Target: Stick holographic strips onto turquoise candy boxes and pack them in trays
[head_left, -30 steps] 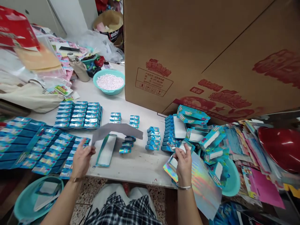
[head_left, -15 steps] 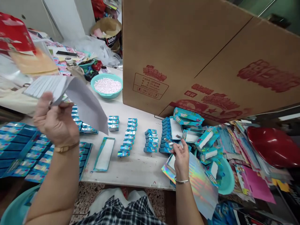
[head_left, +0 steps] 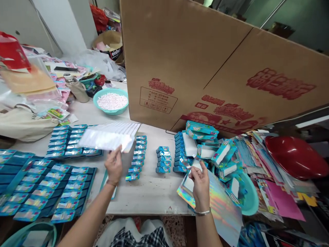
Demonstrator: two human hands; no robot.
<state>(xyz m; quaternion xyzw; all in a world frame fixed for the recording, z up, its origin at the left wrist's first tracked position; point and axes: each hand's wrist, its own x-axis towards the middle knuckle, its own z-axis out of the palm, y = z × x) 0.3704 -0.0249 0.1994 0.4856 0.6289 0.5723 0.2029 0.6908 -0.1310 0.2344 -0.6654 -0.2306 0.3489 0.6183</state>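
My left hand [head_left: 114, 166] is closed on a fanned stack of white paper sheets [head_left: 102, 137], raised over the table. A shallow teal-edged box tray [head_left: 103, 179] lies partly hidden beneath that hand and forearm. My right hand [head_left: 200, 178] pinches a small shiny strip [head_left: 184, 164] between thumb and fingers. It hovers above a holographic silver sheet [head_left: 221, 206] at the table's right. Between my hands stand a column of small blue boxes [head_left: 138, 157] and a shorter column of blue boxes [head_left: 163, 159]. A taller row of blue boxes [head_left: 180, 151] sits just left of my right hand.
Filled trays of blue boxes [head_left: 48, 185] cover the left side. A large cardboard carton [head_left: 185, 61] walls off the back. A teal bowl of white pellets [head_left: 111, 111] and a flask [head_left: 77, 90] stand back left. Teal cartons [head_left: 223, 152] pile at right beside a red stool seat [head_left: 295, 156].
My left hand has moved right and down with the white sheets, which now spread flatter. My right hand stays almost where it was, still pinching the strip. The view has shifted slightly.
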